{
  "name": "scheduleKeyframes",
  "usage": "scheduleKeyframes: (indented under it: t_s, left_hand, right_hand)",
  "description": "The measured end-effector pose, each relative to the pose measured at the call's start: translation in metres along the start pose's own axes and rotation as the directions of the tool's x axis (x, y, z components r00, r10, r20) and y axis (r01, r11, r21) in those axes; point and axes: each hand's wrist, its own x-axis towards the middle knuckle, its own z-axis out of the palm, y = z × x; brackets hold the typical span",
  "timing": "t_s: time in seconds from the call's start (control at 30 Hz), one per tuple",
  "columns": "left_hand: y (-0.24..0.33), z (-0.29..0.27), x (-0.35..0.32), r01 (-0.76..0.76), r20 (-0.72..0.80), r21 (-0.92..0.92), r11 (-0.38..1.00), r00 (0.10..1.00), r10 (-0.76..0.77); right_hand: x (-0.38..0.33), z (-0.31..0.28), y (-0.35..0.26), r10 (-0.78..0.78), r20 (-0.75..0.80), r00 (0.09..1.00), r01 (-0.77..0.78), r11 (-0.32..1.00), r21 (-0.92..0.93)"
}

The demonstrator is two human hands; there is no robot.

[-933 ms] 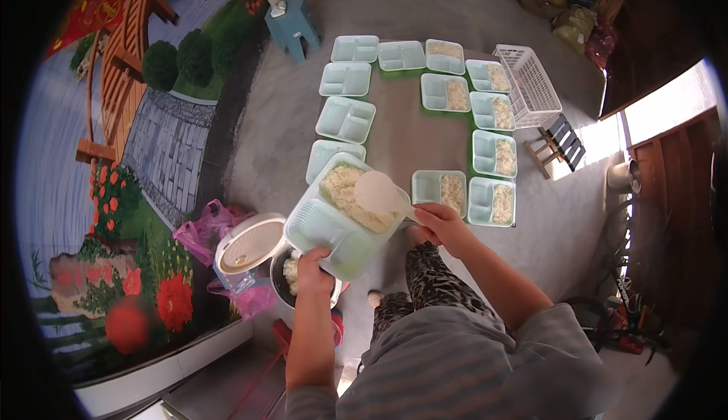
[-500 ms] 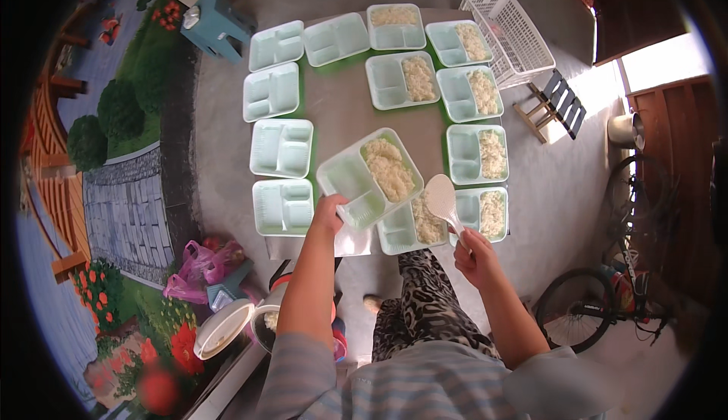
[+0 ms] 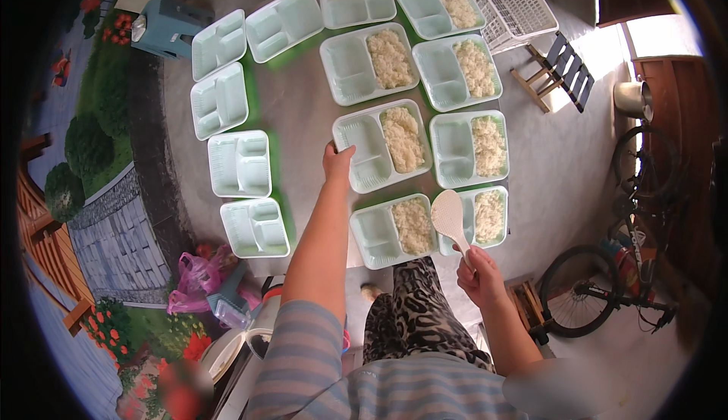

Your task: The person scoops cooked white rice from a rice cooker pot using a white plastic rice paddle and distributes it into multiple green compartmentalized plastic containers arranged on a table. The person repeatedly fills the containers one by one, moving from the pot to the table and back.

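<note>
My left hand (image 3: 338,161) pinches the left rim of a pale green compartment food tray (image 3: 362,147), whose right section holds white rice (image 3: 403,139). This tray sits in the inner row, between one rice-filled tray (image 3: 353,67) farther off and another tray (image 3: 373,234) nearer me. In my right hand (image 3: 479,274) a white rice paddle (image 3: 449,214) is gripped by its handle, blade up, over the nearest tray of the right column (image 3: 455,238). Cooked rice also fills one section of the other trays on the right and at the far middle.
Several trays without rice, such as the nearest left one (image 3: 254,230), line the table's (image 3: 296,117) left side and far left corner. Around the table are a blue stool (image 3: 163,26), a white basket (image 3: 523,10), a folding stool (image 3: 557,75), a bicycle (image 3: 580,291) and a pink bag (image 3: 201,280).
My left hand has moved the rice-filled tray away from me, from above the near tray to the inner row, and straightened it. The paddle stays in my right hand.
</note>
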Motion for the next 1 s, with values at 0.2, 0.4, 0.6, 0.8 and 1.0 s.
scheduleKeyframes:
  t_s: [0.2, 0.4, 0.6, 0.8, 1.0]
  left_hand:
    - [-0.035, -0.009, 0.029, -0.187, -0.06, 0.171, 0.967, 0.978, 0.2]
    - [0.008, -0.025, 0.004, -0.014, -0.425, -0.368, 0.93, 0.892, -0.155]
    - [0.023, -0.138, 0.019, -0.042, -0.157, -0.979, 0.199, 0.775, -0.612]
    - [-0.002, -0.162, 0.003, 0.051, -0.218, -0.762, 0.646, 0.918, -0.33]
    - [-0.096, -0.208, -0.079, 0.099, -0.937, -0.285, 0.953, 0.181, -0.299]
  right_hand:
    - [0.016, 0.018, 0.006, 0.048, -0.005, 0.999, -0.048, 0.998, -0.051]
    - [0.032, 0.041, 0.014, 0.038, -0.001, 0.999, -0.038, 0.994, -0.106]
    - [0.046, 0.05, 0.029, 0.118, 0.079, 0.99, -0.104, 0.982, -0.157]
    - [0.046, 0.067, 0.037, 0.173, 0.043, 0.984, -0.159, 0.961, -0.225]
    - [0.043, 0.08, 0.048, 0.189, 0.063, 0.98, -0.166, 0.951, -0.262]
